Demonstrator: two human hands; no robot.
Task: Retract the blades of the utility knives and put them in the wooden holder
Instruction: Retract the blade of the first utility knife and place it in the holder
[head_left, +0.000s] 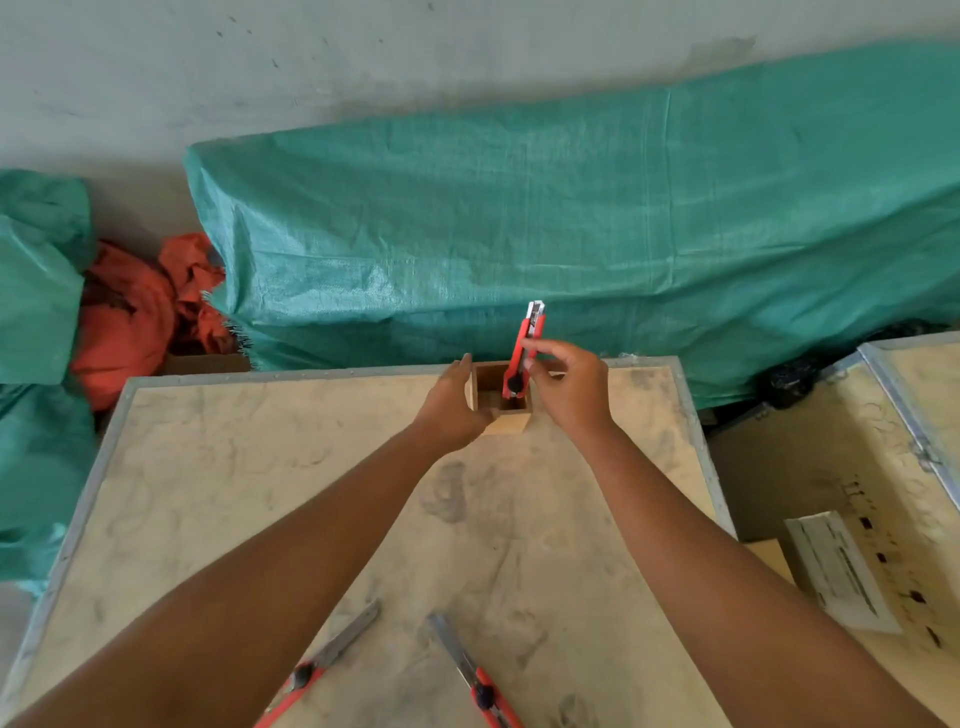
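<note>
Green tarp (571, 218) covers the bulk behind the bench, second tarp bundle (36, 322) at far left, one orange cloth heap (130, 322) between them. One plywood crate top (363, 519) with metal edging is the work surface; a second crate (883, 467) sits to its right with one white label box (836, 571) on it.

Two bare forearms reach in from the bottom. Left hand (452, 410) is wrapped around the left side of the wooden holder (501, 402), steadying it. Right hand (566, 384) pinches one red utility knife (524, 353) with fingertips, knife upright, lower end already inside the holder opening, top end sticking well above the rim.

One holder, at the far edge of the crate top.

Knives total: three. One in the holder/hand, two lying on the crate near the bottom edge – left knife (322, 660) and right knife (472, 675), both with blades extended, well apart from the holder
</note>
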